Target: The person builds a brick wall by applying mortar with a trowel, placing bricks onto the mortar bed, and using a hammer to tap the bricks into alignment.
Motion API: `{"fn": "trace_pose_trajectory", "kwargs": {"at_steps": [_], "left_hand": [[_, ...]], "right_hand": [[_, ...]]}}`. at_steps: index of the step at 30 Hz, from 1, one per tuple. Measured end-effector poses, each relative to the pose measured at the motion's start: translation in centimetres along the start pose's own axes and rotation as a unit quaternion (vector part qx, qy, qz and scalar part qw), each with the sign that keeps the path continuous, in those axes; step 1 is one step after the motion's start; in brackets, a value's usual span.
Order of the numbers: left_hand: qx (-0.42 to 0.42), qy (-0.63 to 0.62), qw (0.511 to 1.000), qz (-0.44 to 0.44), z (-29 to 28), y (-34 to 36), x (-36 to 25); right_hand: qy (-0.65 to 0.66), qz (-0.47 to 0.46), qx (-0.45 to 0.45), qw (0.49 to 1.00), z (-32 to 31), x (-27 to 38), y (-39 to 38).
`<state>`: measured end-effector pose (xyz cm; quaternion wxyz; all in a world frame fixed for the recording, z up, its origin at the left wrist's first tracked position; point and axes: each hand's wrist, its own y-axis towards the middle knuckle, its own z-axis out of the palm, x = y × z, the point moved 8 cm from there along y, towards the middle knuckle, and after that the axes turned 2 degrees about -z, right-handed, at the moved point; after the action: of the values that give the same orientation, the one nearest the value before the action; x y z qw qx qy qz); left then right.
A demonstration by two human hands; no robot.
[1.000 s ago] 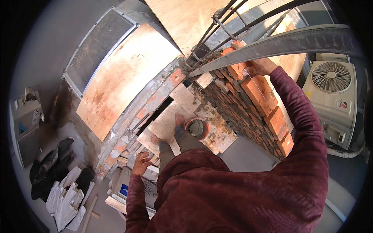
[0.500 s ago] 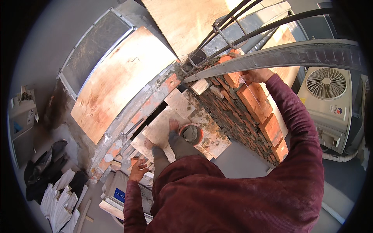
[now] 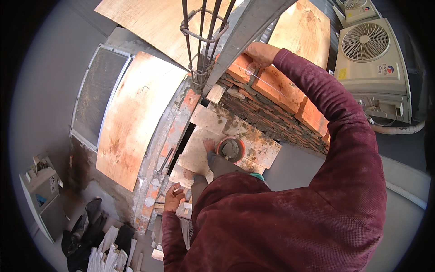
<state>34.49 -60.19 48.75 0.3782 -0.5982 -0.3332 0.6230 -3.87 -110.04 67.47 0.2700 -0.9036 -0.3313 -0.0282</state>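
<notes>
Brick wall (image 3: pixel 276 93) under right hand (image 3: pixel 259 53)

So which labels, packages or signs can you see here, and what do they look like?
Badge: small red and dark mark on the white fan unit's front, upper right.
Sticker: small yellow rectangle on that unit's left side.
Bags: white, bundled on the floor, lower left.
</notes>
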Motion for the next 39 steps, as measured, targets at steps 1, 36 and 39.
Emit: {"fn": "trace_pose_trajectory", "kwargs": {"at_steps": [1,36,39], "left_hand": [[-0.002,0.011,1.0,0.0,-0.2,-0.3,-0.8],[0.196,0.774,0.599,0.064,2.5,-0.3,16.8],[0.178,0.751,0.63,0.088,2.9,1.5,16.1]], "right_hand": [[-0.003,0.013,0.01,1.0,0.2,-0.1,0.1],[0.606,0.625,-0.161,0.466,89.0,21.7,-8.4],[0.649,0.608,-0.105,0.444,88.4,22.0,-10.6]]}}
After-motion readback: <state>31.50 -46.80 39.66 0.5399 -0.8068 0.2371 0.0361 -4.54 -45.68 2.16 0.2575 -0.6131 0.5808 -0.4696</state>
